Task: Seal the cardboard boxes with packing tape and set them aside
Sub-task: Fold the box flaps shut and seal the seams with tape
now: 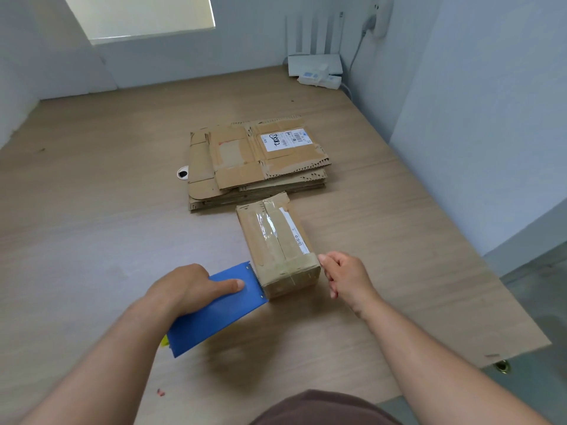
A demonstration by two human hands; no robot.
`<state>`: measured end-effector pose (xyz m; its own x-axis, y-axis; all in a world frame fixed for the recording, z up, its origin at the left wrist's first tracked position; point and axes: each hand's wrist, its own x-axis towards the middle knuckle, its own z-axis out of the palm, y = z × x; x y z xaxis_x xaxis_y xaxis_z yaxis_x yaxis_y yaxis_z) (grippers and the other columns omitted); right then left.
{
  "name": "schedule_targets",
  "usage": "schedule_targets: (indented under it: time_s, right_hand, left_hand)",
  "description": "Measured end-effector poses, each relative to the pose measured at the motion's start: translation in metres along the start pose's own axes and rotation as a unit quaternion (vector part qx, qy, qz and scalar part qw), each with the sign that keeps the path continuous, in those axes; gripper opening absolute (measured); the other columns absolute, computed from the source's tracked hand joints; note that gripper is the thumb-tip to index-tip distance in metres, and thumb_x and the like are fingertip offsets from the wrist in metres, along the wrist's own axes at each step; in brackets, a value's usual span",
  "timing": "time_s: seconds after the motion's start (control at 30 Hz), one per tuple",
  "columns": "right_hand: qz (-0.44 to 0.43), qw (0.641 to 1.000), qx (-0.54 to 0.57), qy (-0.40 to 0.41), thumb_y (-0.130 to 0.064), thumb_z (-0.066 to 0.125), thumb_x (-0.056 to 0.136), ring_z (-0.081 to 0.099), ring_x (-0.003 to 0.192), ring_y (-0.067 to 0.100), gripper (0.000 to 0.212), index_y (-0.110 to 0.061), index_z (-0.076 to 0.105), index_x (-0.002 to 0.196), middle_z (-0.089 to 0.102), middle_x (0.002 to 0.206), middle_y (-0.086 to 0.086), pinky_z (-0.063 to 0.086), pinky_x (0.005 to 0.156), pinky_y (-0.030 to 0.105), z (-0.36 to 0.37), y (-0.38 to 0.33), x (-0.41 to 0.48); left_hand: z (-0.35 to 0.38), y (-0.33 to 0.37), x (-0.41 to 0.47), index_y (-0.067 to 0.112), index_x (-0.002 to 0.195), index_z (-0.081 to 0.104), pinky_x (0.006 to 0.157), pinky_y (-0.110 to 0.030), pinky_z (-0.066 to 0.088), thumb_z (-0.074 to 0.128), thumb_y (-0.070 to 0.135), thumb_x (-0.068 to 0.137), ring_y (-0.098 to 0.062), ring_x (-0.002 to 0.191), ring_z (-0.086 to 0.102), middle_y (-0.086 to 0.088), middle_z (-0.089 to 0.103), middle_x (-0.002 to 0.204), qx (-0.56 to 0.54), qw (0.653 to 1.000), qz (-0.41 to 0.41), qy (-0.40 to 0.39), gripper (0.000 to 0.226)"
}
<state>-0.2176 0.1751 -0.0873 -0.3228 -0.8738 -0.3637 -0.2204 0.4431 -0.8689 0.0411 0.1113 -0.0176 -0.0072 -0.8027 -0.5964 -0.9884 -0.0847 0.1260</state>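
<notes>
Right now a small cardboard box (276, 240) lies on the wooden table (92, 210), near the middle and a little to the right, with clear packing tape running lengthwise over its top seam and down its near end. A white label strip shows along its right top edge.

The left hand (187, 286) grips a blue tape dispenser (221, 314) from above, its index finger stretched straight along the blue plate toward the box. The dispenser's toothed far edge sits against the near left corner of the box. A bit of yellow (164, 341) peeks out at the dispenser's near end.

The right hand (346, 277) is at the box's near right corner, fingers curled in and nothing visibly held; its thumb tip touches the corner.

Just beyond the box lies a stack of flattened cardboard (254, 161), the top piece bearing a white shipping label (287, 140). Left of that stack is a round cable hole (182, 173) in the table. At the far right corner, against the wall, stands a white router (316, 64) with upright antennas.
</notes>
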Motion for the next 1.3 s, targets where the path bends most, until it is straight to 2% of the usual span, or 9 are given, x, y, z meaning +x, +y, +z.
schedule_targets:
  time_s: [0.13, 0.27, 0.37, 0.53, 0.7, 0.8, 0.97, 1.2, 1.3]
  right_hand:
    - [0.061, 0.991, -0.107, 0.044, -0.020, 0.047, 0.099, 0.053, 0.119, 0.028, 0.038, -0.005, 0.049, 0.134, 0.054, 0.134, 0.012, 0.039, 0.093, 0.029, 0.006, 0.022, -0.003]
    - [-0.035, 0.987, -0.121, 0.098, -0.038, 0.035, 0.099, 0.049, 0.113, 0.030, 0.041, -0.010, 0.052, 0.122, 0.055, 0.117, 0.014, 0.036, 0.087, 0.035, 0.008, -0.019, -0.001]
    - [-0.070, 0.959, -0.274, -0.006, -0.055, 0.034, 0.096, 0.027, 0.138, 0.028, 0.077, -0.006, 0.011, 0.151, 0.027, 0.151, 0.014, 0.027, 0.109, 0.039, 0.029, -0.040, -0.003]
    - [-0.069, 0.927, -0.367, -0.024, -0.060, 0.035, 0.094, 0.032, 0.134, 0.031, 0.088, -0.008, -0.005, 0.152, 0.029, 0.149, 0.015, 0.032, 0.104, 0.042, 0.040, -0.039, -0.002]
    - [-0.062, 0.935, -0.346, -0.035, -0.060, 0.038, 0.093, 0.032, 0.135, 0.031, 0.089, -0.009, -0.005, 0.152, 0.028, 0.149, 0.014, 0.033, 0.102, 0.042, 0.039, -0.041, -0.004]
    - [-0.054, 0.938, -0.340, -0.038, -0.061, 0.039, 0.093, 0.032, 0.135, 0.031, 0.090, -0.010, -0.005, 0.152, 0.029, 0.149, 0.013, 0.034, 0.102, 0.041, 0.038, -0.041, 0.000]
    - [-0.050, 0.938, -0.341, -0.042, -0.062, 0.036, 0.093, 0.032, 0.136, 0.032, 0.089, -0.010, -0.005, 0.152, 0.029, 0.150, 0.014, 0.032, 0.104, 0.043, 0.036, -0.042, -0.002]
    - [-0.049, 0.944, -0.319, -0.070, -0.056, 0.031, 0.097, 0.029, 0.138, 0.031, 0.081, -0.010, -0.006, 0.152, 0.028, 0.152, 0.014, 0.029, 0.108, 0.044, 0.031, -0.041, 0.000]
    - [-0.039, 0.954, -0.287, -0.077, -0.054, 0.032, 0.098, 0.029, 0.139, 0.031, 0.078, -0.010, -0.002, 0.153, 0.028, 0.153, 0.015, 0.029, 0.109, 0.042, 0.024, -0.041, 0.004]
  left_hand:
    - [-0.001, 0.006, -0.003, 0.014, 0.082, 0.061, 0.064, -0.029, 0.040, 0.051, 0.081, 0.072, -0.016, 0.077, 0.061, -0.001, 0.063, 0.082, 0.030, 0.999, -0.005, 0.018, 0.069]
    - [0.000, 0.008, -0.006, 0.015, 0.082, 0.060, 0.065, -0.029, 0.040, 0.048, 0.081, 0.073, -0.015, 0.077, 0.059, 0.000, 0.061, 0.082, 0.037, 0.999, -0.016, 0.022, 0.067]
    - [0.000, 0.011, -0.011, 0.017, 0.081, 0.058, 0.064, -0.028, 0.040, 0.048, 0.081, 0.074, -0.014, 0.077, 0.059, 0.001, 0.060, 0.082, 0.042, 0.998, -0.028, 0.021, 0.065]
    - [-0.005, 0.026, -0.013, 0.022, 0.078, 0.051, 0.068, -0.030, 0.041, 0.050, 0.077, 0.077, -0.018, 0.084, 0.057, 0.005, 0.054, 0.082, 0.053, 0.996, -0.067, 0.011, 0.055]
    - [0.001, 0.026, -0.023, 0.020, 0.110, 0.062, 0.080, -0.028, 0.047, 0.045, 0.046, 0.094, -0.019, 0.103, 0.060, 0.004, 0.062, 0.106, 0.310, 0.945, -0.048, 0.090, 0.035]
    - [-0.009, 0.003, -0.022, 0.018, 0.100, 0.057, 0.066, -0.028, 0.040, 0.037, 0.057, 0.094, -0.020, 0.080, 0.055, 0.004, 0.054, 0.081, 0.199, 0.971, -0.083, 0.106, 0.045]
    - [0.017, -0.003, -0.011, 0.012, 0.120, 0.035, 0.068, -0.032, 0.041, 0.032, 0.043, 0.097, -0.027, 0.078, 0.055, -0.006, 0.056, 0.088, 0.112, 0.976, -0.050, 0.179, 0.039]
    - [0.070, -0.018, -0.005, 0.014, 0.153, 0.008, 0.086, -0.034, 0.043, 0.029, 0.051, 0.098, -0.026, 0.109, 0.058, -0.010, 0.060, 0.123, 0.107, 0.970, -0.067, 0.209, 0.069]
    - [0.071, 0.005, -0.024, 0.005, 0.150, 0.020, 0.107, -0.035, 0.029, 0.040, 0.038, 0.099, -0.029, 0.133, 0.038, -0.014, 0.039, 0.147, -0.078, 0.952, 0.016, 0.294, 0.064]
